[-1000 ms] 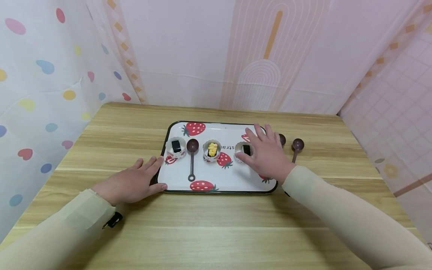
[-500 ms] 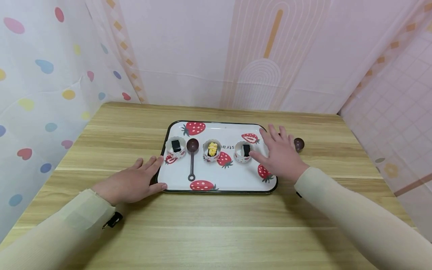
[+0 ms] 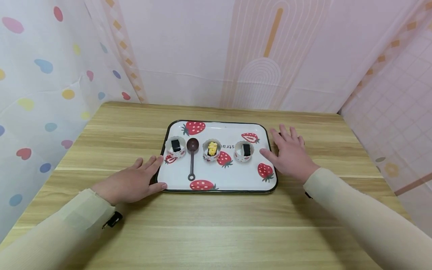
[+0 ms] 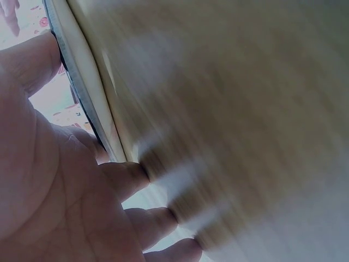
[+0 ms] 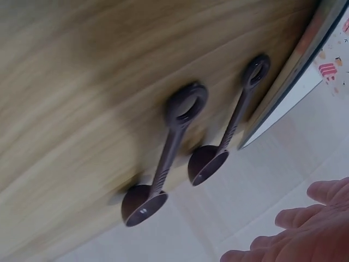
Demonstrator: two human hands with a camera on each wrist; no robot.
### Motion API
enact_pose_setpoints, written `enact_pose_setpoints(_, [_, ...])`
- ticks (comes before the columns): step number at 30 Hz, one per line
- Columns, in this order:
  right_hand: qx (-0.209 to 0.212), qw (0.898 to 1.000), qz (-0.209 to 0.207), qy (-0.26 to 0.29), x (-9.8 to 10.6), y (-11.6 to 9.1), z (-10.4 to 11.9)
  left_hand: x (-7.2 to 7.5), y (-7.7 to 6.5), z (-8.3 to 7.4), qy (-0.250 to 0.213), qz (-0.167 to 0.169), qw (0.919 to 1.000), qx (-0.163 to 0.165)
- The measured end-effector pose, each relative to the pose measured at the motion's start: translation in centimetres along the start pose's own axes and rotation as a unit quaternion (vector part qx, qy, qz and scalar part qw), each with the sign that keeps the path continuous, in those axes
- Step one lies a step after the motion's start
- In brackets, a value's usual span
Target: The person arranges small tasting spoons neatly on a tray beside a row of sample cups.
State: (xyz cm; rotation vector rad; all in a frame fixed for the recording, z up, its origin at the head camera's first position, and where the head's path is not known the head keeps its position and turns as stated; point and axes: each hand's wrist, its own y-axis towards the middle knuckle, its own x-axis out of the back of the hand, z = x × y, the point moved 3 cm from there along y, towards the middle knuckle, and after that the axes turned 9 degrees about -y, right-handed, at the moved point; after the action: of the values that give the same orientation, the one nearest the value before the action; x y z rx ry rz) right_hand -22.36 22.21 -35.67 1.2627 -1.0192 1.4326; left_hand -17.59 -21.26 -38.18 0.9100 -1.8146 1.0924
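A white tray (image 3: pixel 236 180) with red strawberries and a dark rim lies on the table. My left hand (image 3: pixel 131 184) rests at its left edge, fingers straight, thumb on the near left rim; the left wrist view shows fingertips on the table. Three paper cups stand in a row on the tray. The left cup (image 3: pixel 177 154) and right cup (image 3: pixel 243 159) hold white pieces with black bands; the middle cup (image 3: pixel 211 158) has a yellow-topped piece. A brown measuring spoon (image 3: pixel 192 162) lies between left and middle cups. My right hand (image 3: pixel 291 154), fingers spread, holds nothing by the tray's right edge.
Two more brown measuring spoons, one farther out (image 5: pixel 167 159) and one beside the tray (image 5: pixel 233 123), lie on the wooden table (image 3: pixel 216 228), mostly hidden by my right hand in the head view. Patterned curtains (image 3: pixel 185 48) hang behind the table and at both sides.
My right hand has moved right, from over the right cup to past the tray's right edge, covering the two spoons there. The left hand, cups and tray have stayed put.
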Motion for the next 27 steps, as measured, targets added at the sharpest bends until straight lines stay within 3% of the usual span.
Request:
enact_pose_setpoints(12, [-0.014, 1.0, 0.008, 0.004, 0.0, -0.2, -1.9, 0.0, 0.0, 0.0, 0.001, 0.001, 1.0, 0.001])
enact_pose_setpoints(27, [-0.032, 0.998, 0.026, -0.038, 0.0, -1.3, -3.5, 0.1, 0.0, 0.0, 0.002, 0.004, 1.0, 0.002])
